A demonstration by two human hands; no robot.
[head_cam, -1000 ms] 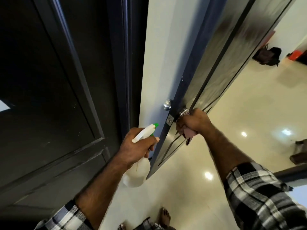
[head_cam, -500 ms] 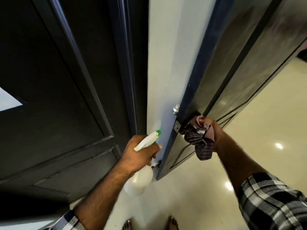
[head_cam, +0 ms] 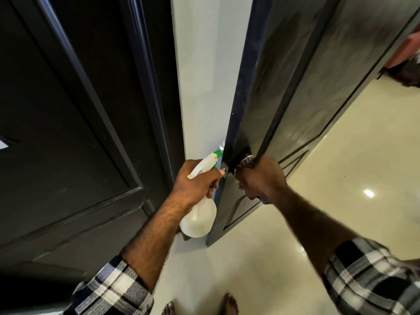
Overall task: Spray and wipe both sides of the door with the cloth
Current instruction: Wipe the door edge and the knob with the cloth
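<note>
Right hand [head_cam: 261,178] is clutching the striped cloth [head_cam: 246,162] against the door [head_cam: 295,92] by its latch edge; left hand [head_cam: 195,183] is gripping the spray bottle [head_cam: 198,220] just left of that edge.

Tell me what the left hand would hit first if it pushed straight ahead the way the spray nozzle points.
Most likely the door's edge near the latch plate: the left hand grips the spray bottle, and its green nozzle sits just short of that edge. Depth is unclear, so it might slip past to the far knob.

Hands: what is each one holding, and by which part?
Left hand grips the spray bottle by its neck, below the trigger head. Right hand holds the bunched cloth against the door at the knob.
</note>
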